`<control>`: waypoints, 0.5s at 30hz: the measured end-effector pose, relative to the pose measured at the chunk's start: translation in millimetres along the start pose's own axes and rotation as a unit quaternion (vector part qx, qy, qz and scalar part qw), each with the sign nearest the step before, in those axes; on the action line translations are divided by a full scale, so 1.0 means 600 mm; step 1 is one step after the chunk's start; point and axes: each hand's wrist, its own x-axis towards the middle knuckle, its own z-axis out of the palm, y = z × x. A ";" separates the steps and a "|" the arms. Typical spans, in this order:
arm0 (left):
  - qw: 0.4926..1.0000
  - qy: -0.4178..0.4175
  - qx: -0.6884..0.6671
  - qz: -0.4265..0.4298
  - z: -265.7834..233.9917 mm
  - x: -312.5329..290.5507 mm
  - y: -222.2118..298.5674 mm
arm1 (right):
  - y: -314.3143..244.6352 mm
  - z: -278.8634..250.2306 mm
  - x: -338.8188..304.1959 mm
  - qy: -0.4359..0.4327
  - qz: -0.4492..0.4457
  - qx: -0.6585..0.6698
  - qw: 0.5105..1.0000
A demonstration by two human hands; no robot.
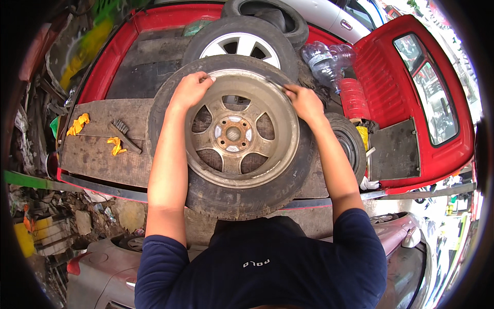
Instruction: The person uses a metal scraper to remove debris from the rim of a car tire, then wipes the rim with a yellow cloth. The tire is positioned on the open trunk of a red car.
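A worn wheel, its black tyre [170, 103] around a dirty metal rim [242, 177] with wide spokes, lies face up in front of me. My left hand [193, 90] is at the far left of the rim with its fingers curled closed; what they grip, if anything, is hidden. At the far right of the rim, my right hand [304, 101] is closed on a thin dark tool [275, 83], whose tip points left along the rim's edge. Motion blurs the tool, so its kind does not show.
The wheel lies on the red truck's wooden bed [103, 159]. Leftward lie a wire brush [126, 136] and yellow cloths [78, 124]. Behind are a silver-rimmed wheel [242, 46], another tyre [298, 31] and plastic bottles [324, 62]. A smaller wheel [350, 144] stands right.
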 end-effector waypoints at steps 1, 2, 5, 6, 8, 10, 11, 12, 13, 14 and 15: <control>1.000 0.002 0.001 0.004 0.001 0.000 0.001 | 0.013 -0.008 -0.019 0.010 0.009 0.000 1.000; 1.000 0.001 0.006 0.013 0.002 0.001 0.003 | 0.025 -0.019 -0.042 0.009 0.011 -0.004 1.000; 0.999 -0.008 0.015 0.034 0.010 0.002 0.011 | 0.046 -0.048 -0.120 -0.006 0.041 -0.021 0.999; 0.999 -0.012 0.016 0.035 0.013 0.002 0.013 | 0.047 -0.055 -0.142 -0.008 0.042 -0.022 0.999; 0.999 -0.022 0.017 0.043 0.017 0.001 0.017 | 0.047 -0.062 -0.177 -0.004 0.049 -0.017 0.999; 0.998 -0.031 0.014 0.059 0.019 0.001 0.019 | 0.045 -0.062 -0.188 0.011 0.050 -0.004 0.999; 0.997 -0.037 0.016 0.060 0.021 0.002 0.020 | 0.043 -0.058 -0.185 0.015 0.054 -0.004 0.998; 0.997 -0.043 0.017 0.061 0.023 0.001 0.020 | 0.042 -0.053 -0.174 0.013 0.059 -0.001 0.998; 0.997 -0.047 0.020 0.061 0.024 0.001 0.021 | 0.041 -0.048 -0.158 0.017 0.058 0.003 0.998; 0.997 -0.050 0.015 0.064 0.026 -0.002 0.021 | 0.038 -0.038 -0.137 0.022 0.061 0.005 0.998; 0.996 -0.058 0.017 0.063 0.028 -0.004 0.022 | 0.034 -0.029 -0.118 0.031 0.061 0.007 0.998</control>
